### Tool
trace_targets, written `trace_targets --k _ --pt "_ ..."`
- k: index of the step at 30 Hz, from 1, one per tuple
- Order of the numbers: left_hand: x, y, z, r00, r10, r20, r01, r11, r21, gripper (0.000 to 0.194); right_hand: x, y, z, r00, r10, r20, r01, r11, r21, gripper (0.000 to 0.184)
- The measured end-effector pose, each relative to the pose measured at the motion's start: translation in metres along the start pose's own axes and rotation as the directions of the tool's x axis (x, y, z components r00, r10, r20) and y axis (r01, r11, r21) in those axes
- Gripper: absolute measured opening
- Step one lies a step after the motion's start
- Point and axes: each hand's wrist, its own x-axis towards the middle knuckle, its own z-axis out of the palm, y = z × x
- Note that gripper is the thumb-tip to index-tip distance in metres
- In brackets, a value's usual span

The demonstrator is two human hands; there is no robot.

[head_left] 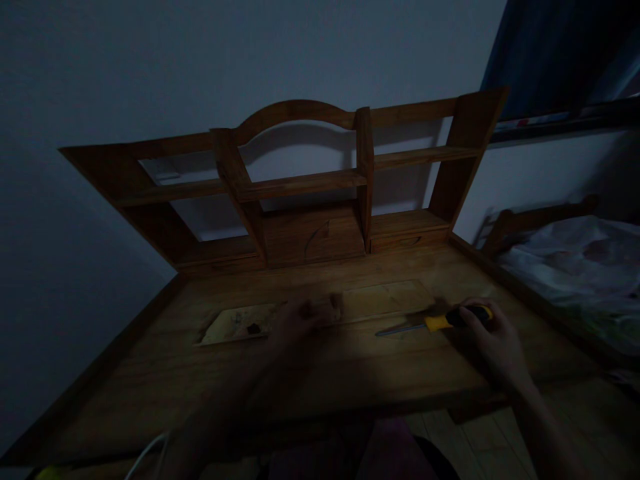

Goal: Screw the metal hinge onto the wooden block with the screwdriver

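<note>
In the dim head view, my right hand (493,333) is closed around the black and yellow handle of a screwdriver (437,323). The metal shaft points left, low over the wooden desk (320,373). My left hand (305,317) is blurred and dark, and its fingers cannot be made out clearly. It lies over the middle of a long, pale wooden board (385,299) on the desk. The left part of that board carries dark marks and a small dark patch (254,329). Whether the board is one piece under my hand is hidden.
A wooden shelf unit (303,190) stands at the back of the desk against the wall. To the right, a white plastic bag (580,257) lies beyond the desk's raised edge. A pale cable (146,455) curves at the lower left. A dark curtain (560,57) hangs upper right.
</note>
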Motion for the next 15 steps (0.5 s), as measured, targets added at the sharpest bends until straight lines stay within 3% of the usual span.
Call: trace_targets --k 3,5,7,10,15 --pt "-0.029 -0.008 0.0 0.953 0.302 0.027 -0.3 0.925 0.235 0.023 0.0 0.001 -0.001 1.0 -0.015 0.012 0.015 1.0 -0.002 0.032" --pt "-0.047 -0.009 -0.004 0.879 0.447 0.165 -0.476 0.805 0.355 0.036 0.001 0.002 -0.001 1.0 -0.021 0.011 0.021 1.0 -0.002 0.032" --pt "-0.06 -0.004 -0.011 0.817 0.495 0.297 -0.577 0.687 0.442 0.049 0.001 0.004 -0.001 1.0 -0.012 -0.006 0.012 1.0 -0.006 0.031" --pt "-0.069 0.005 -0.017 0.774 0.497 0.392 -0.632 0.571 0.524 0.059 0.001 0.006 -0.001 1.0 0.003 -0.026 -0.004 1.0 -0.011 0.032" --pt "-0.067 0.005 -0.011 0.798 0.489 0.352 -0.594 0.537 0.599 0.064 0.001 0.007 -0.004 0.999 0.029 -0.037 -0.032 0.996 -0.085 0.037"
